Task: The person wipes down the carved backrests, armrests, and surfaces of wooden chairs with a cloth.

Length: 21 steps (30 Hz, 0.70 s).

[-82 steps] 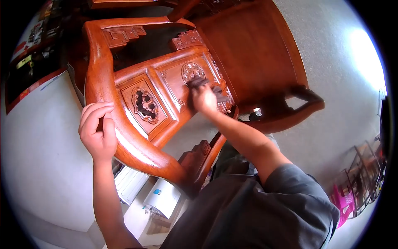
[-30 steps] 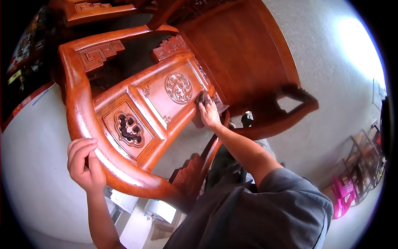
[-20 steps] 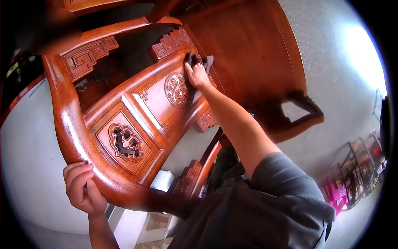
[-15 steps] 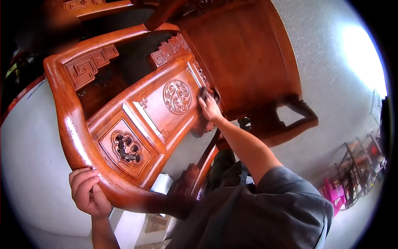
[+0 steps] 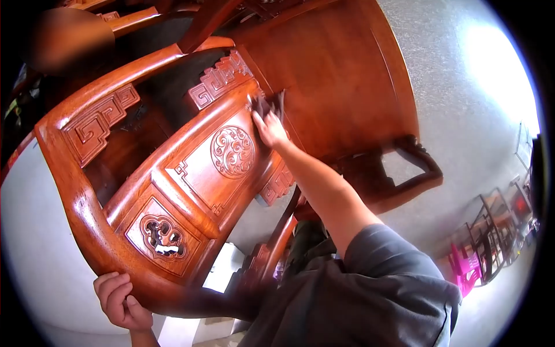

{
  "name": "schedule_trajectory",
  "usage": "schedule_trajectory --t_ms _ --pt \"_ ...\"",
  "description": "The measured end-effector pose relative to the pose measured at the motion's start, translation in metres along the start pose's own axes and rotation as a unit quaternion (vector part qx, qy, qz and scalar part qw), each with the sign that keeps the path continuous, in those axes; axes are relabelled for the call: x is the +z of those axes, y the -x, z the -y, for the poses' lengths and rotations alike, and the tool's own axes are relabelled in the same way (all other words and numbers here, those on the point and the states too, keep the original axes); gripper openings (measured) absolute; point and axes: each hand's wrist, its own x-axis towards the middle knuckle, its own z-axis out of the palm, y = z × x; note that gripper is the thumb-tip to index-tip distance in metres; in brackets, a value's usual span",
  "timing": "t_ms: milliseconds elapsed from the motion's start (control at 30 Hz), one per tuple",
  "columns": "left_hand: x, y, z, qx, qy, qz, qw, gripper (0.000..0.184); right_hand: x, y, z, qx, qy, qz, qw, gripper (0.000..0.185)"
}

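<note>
A glossy reddish-brown wooden armchair [image 5: 156,168] fills the left and middle, its back panel showing a round carved medallion [image 5: 232,151] and a pierced carving [image 5: 163,236]. My left hand [image 5: 122,302] has its fingers curled over the chair's top rail [image 5: 87,217] at the lower left. My right hand [image 5: 269,128] presses a dark cloth [image 5: 270,107] against the end of the back panel beside the seat [image 5: 324,87]. Part of the cloth sticks out past the fingers.
Behind the chair on the upper left is more carved wooden furniture [image 5: 136,22]. A blurred brownish shape [image 5: 72,40] shows there too. Grey floor [image 5: 457,115] lies to the right, with a pink plastic stool [image 5: 465,269] and dark frames [image 5: 497,234] farther off.
My right hand and the cloth have slid up and to the left across the panel's end. The chair back has shifted left and tilted a little, my left hand still on its rail.
</note>
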Motion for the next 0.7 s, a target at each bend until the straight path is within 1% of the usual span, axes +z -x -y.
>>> schedule_trajectory --t_ms 33,67,100,133,200,267,333,400,467,533,567,600,667,700 --pt "0.000 0.002 0.002 -0.001 0.003 0.003 1.000 0.020 0.002 0.029 -0.014 0.046 -0.018 0.032 0.998 0.048" --pt "-0.001 0.002 0.002 -0.002 0.002 0.003 1.000 0.020 0.015 0.052 -0.036 0.136 -0.099 0.030 0.985 0.060" --pt "-0.001 0.002 0.002 -0.004 0.001 0.004 1.000 0.019 0.017 0.073 -0.052 0.139 -0.106 0.054 0.983 0.063" --pt "-0.001 0.002 0.002 -0.005 0.000 0.008 1.000 0.019 0.003 0.084 -0.042 0.218 -0.138 0.062 0.964 0.062" --pt "-0.002 0.002 0.002 -0.008 -0.002 0.013 1.000 0.018 -0.018 0.060 -0.023 0.318 -0.155 0.143 0.924 0.075" --pt "-0.003 0.002 -0.001 -0.015 -0.007 0.021 1.000 0.018 0.021 0.024 -0.038 0.236 -0.097 0.107 0.961 0.078" --pt "-0.004 -0.005 -0.007 -0.022 -0.012 0.035 0.999 0.019 0.034 -0.030 -0.033 0.148 -0.080 0.047 0.985 0.081" --pt "-0.005 -0.004 -0.006 -0.027 -0.016 0.042 0.999 0.017 0.019 -0.083 -0.013 0.176 -0.117 0.071 0.975 0.078" --pt "-0.004 -0.001 -0.004 -0.033 -0.013 0.035 0.999 0.018 0.011 -0.116 -0.011 0.106 -0.104 0.062 0.987 0.078" --pt "-0.007 0.004 -0.002 -0.047 -0.027 0.043 0.998 0.022 0.023 -0.139 -0.030 0.172 -0.155 0.028 0.973 0.080" --pt "-0.009 0.008 0.001 -0.052 -0.039 0.050 0.997 0.022 0.006 -0.134 -0.016 0.240 -0.111 0.041 0.963 0.084" --pt "-0.009 0.009 0.001 -0.056 -0.050 0.057 0.995 0.022 0.003 -0.133 -0.017 0.235 -0.054 0.054 0.969 0.084" --pt "-0.011 0.009 0.000 -0.052 -0.048 0.061 0.996 0.023 0.012 -0.121 -0.036 0.175 -0.051 0.035 0.983 0.072" --pt "-0.011 0.007 0.000 -0.048 -0.045 0.061 0.996 0.024 0.011 -0.107 -0.052 0.047 0.041 0.080 0.995 0.052"
